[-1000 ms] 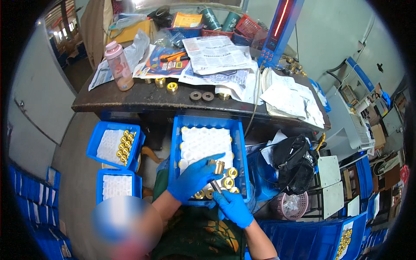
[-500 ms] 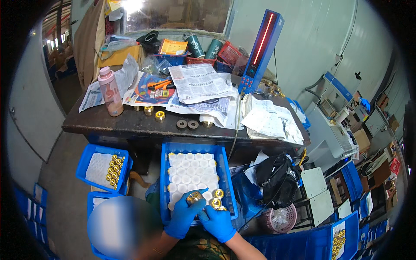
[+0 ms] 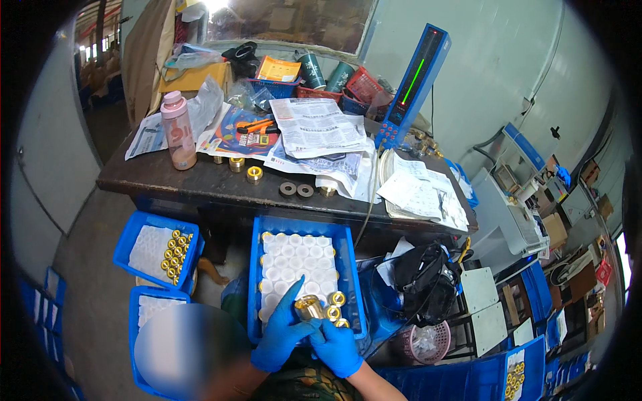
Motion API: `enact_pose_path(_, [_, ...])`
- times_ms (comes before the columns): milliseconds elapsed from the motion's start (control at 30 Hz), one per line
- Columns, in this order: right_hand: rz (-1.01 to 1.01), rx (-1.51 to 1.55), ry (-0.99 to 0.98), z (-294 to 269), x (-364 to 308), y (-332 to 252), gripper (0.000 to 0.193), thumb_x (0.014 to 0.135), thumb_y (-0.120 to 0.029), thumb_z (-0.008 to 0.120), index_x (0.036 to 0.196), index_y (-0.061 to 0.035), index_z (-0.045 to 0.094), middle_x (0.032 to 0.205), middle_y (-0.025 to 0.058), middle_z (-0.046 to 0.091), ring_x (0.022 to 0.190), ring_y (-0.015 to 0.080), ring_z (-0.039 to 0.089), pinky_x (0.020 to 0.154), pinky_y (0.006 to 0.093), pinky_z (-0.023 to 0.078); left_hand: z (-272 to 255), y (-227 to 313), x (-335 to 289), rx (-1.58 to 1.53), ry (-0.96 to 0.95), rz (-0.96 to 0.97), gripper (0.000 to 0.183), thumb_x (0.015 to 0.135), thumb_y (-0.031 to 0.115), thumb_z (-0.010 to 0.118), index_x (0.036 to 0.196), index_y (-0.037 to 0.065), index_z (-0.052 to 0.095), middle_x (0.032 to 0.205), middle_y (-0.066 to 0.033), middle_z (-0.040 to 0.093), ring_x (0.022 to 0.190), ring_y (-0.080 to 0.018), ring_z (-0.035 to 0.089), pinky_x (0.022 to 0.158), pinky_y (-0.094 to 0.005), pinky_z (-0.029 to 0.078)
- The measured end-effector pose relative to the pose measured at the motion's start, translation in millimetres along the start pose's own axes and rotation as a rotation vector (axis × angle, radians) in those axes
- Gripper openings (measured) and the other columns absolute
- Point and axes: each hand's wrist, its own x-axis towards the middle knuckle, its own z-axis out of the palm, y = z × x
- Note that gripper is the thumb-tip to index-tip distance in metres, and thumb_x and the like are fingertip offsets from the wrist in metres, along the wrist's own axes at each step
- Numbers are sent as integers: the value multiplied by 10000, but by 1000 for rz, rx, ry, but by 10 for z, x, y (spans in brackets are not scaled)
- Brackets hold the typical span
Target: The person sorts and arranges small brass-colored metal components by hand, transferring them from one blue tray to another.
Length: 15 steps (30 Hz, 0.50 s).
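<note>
Over the near end of a blue crate [image 3: 256, 267], a brass ring-shaped fitting [image 3: 309, 307] is in my blue-gloved left hand [image 3: 281, 334]. The fitting is tilted, and my left index finger points up and away beside it. Just below the fitting, my gloved right hand [image 3: 336, 347] is closed with its fingertips close to the left ones; what it grips, if anything, is hidden. Inside the crate, a white dimpled liner [image 3: 297, 260] covers rows of round parts. Several bare brass fittings [image 3: 336, 299] sit at its right near corner. A blue column gauge [image 3: 414, 87] on the desk shows a green light bar.
Beyond the crate stands a dark desk [image 3: 154, 184] with newspapers [image 3: 317, 127], a pink bottle [image 3: 178, 134], loose brass fittings [image 3: 254, 174] and two dark rings [image 3: 295, 190]. Blue crates [image 3: 134, 244] stand at left. A black bag [image 3: 428, 281] and pink basket [image 3: 431, 342] are at right.
The gauge's light bar has gone from red to green. My left index finger has lifted off the fitting and straightened, and more of the fitting shows. The whole view has shifted slightly.
</note>
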Motion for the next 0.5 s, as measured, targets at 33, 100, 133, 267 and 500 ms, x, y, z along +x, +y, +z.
enact_pose_path(33, [-65,-7,-12,25,11,-12,209,890,-192,541,973,-7,593,579,103,604,454,156,594,428,253,455,-21,-13,-8,8,37,-21,617,820,56,551,1370,17,275,1256,-178,456,1131,-235,480,945,-336,420])
enact_pose_path(100, [-5,12,-39,30,-13,-82,218,893,-207,536,976,-14,594,581,104,607,461,163,601,435,259,462,-64,-68,-17,12,77,-45,620,818,54,575,1366,23,287,1279,-169,429,1131,-221,469,941,-320,420])
enact_pose_path(133, [51,34,-66,29,-5,-141,227,897,-223,531,979,-21,594,583,105,609,467,169,607,442,266,469,-97,-109,-20,35,95,-35,630,809,41,583,1365,24,288,1252,-161,449,1112,-217,481,926,-314,431])
enact_pose_path(267, [94,6,-154,145,50,-166,251,898,-254,527,989,-30,595,587,116,612,480,186,619,459,282,482,-188,-95,-97,11,193,-51,601,795,18,601,1333,24,334,1174,-142,498,1057,-202,512,892,-307,452])
enact_pose_path(500, [265,-46,-292,82,77,-152,288,898,-259,540,915,19,613,583,90,605,434,155,569,407,270,448,-830,-63,-195,344,408,246,489,786,38,632,1234,37,437,1115,-110,536,1025,-179,530,887,-308,438])
